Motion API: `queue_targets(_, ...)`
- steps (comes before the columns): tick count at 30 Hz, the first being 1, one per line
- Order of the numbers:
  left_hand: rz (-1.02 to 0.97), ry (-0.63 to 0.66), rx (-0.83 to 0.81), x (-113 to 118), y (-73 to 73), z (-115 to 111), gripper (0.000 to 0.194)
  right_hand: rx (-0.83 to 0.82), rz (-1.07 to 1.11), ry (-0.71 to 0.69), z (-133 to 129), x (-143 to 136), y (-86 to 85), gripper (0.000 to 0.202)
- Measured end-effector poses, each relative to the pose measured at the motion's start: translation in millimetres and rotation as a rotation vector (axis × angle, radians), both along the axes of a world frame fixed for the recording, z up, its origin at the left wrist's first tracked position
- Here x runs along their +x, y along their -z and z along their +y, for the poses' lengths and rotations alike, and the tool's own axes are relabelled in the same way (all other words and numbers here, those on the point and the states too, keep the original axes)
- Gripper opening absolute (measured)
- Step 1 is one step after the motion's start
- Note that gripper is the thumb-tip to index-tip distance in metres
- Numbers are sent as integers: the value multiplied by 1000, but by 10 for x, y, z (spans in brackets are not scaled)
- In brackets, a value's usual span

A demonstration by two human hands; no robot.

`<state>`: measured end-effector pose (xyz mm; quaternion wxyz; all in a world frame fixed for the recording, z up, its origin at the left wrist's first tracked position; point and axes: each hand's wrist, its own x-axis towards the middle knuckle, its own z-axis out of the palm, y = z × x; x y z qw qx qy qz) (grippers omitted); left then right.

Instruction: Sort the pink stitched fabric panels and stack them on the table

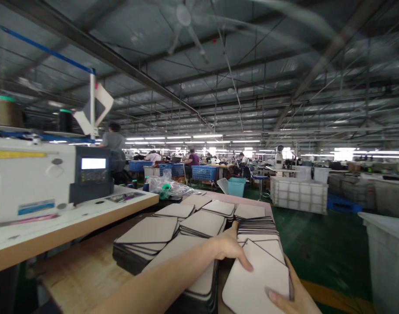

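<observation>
Several stacks of pale, round-cornered panels with dark edges (204,223) cover the table. At the front right, my left hand (232,246) reaches across from the left, thumb on top of a panel pile (256,277) and fingers at its far left side. My right hand (292,292) grips the same pile from its right edge, thumb on the top face, fingers along the side. Behind the pile, overlapping panels (258,226) lean in a row. Whether the hands hold one panel or several cannot be made out.
A white sewing machine (36,179) stands on a table at left. Clear plastic bags (170,185) lie behind the stacks. A large grey bin (387,253) is at right, a white crate (299,194) and a teal bin (236,186) farther back. People sit or stand in the distance.
</observation>
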<state>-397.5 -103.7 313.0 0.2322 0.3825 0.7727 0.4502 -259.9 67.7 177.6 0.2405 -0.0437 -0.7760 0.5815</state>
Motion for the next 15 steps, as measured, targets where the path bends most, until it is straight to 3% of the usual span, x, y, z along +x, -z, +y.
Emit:
queue_targets(3, 46, -20, -16, 26, -14, -1, 126, -73, 9, -30, 76, -126, -222, 118)
queue_targets(8, 147, -41, -8, 48, -41, 3, 123, -131, 31, -91, 181, -206, -486, 105)
queue_targets(12, 203, -51, 8, 39, -20, -3, 120, -135, -43, -215, 178, -107, -570, 100)
queue_targets(15, 224, -55, 39, 20, 37, -4, 122, -107, -70, -191, 127, -8, -543, 102)
